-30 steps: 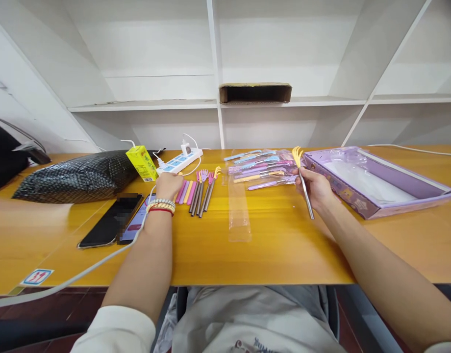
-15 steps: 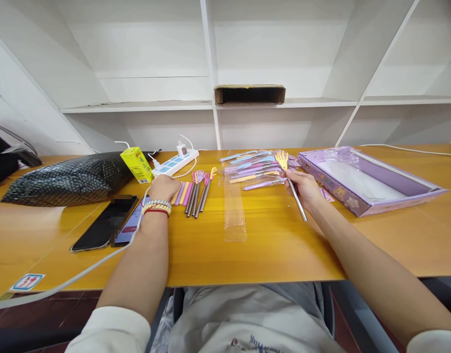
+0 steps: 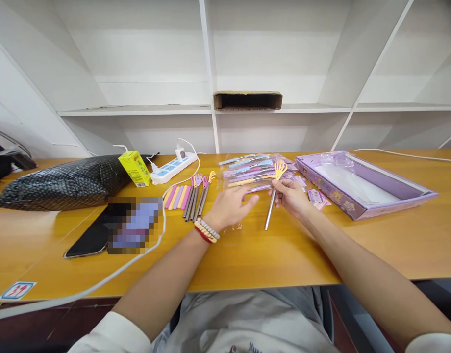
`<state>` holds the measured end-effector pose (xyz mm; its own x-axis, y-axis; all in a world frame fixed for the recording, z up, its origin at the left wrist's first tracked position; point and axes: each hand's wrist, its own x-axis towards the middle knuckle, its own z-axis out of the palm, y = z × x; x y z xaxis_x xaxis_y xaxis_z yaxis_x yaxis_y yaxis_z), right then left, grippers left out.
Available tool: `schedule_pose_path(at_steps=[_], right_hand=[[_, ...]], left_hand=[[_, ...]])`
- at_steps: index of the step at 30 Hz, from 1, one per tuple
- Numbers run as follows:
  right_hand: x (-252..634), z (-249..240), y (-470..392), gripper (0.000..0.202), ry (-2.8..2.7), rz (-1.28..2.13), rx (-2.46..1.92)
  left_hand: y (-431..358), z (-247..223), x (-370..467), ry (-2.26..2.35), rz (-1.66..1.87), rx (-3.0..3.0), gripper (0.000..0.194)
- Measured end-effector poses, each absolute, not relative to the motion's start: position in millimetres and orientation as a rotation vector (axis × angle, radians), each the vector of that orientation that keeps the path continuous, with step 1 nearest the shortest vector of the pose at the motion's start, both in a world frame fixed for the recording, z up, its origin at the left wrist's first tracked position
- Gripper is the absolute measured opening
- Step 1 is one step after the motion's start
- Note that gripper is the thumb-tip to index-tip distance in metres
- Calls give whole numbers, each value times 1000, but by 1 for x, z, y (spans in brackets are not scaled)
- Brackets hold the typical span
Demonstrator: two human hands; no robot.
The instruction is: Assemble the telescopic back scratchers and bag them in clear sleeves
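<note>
My right hand (image 3: 290, 195) pinches a small back scratcher (image 3: 270, 208) with a yellow claw-shaped head and a silver metal rod, its head up and its rod slanting down toward me. My left hand (image 3: 230, 206) is open, fingers stretched toward the scratcher but apart from it. Left of it lie several scratchers with dark metal rods (image 3: 191, 202) and pink, purple and yellow heads. Beside these sits a row of pink, yellow and purple handles (image 3: 177, 197). Behind both hands are several bagged scratchers (image 3: 247, 169) in clear plastic, partly hidden.
An open purple box (image 3: 365, 184) stands at the right, with small purple cards (image 3: 317, 197) near it. At the left are a black parcel (image 3: 67, 182), a yellow drink carton (image 3: 135, 168), a power strip (image 3: 174, 168) and two phones (image 3: 100, 230). A white cable (image 3: 111, 267) crosses the desk.
My left hand has moved right from the row of handles, uncovering it, and opened near the scratcher. My right hand has shifted slightly left, and the scratcher's rod now slants the other way.
</note>
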<state>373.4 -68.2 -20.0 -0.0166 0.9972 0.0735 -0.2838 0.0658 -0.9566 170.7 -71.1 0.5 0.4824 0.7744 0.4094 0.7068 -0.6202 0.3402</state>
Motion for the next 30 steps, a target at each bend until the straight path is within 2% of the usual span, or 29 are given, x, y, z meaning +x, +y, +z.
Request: schedule_pose_path(at_steps=[5,12,16,19,21,30], right_hand=[[359,-26,-71,41,-1032,1339,-864],[361,-26,-70,39,-1108,1367,-825],[371,-26,-66,39,-1158,1302,-965],[377,-28,-63,41,-1233,1216,-1085],[380,-29,-61,43,-1307,1152,-1139],[379,-32,-63,43,-1607,1056,-1203]], left_hand=[[-89,-4,187,1149,635,2584,39],[-82,-12,187,1123,741,2365,30],[-67,0,167,1557,922,2418,30],[-49,8,139,2110,751,2336,32],[-37,8,121,2306,579,2251,33],[-13,-8,91,2444,287,2127,43]])
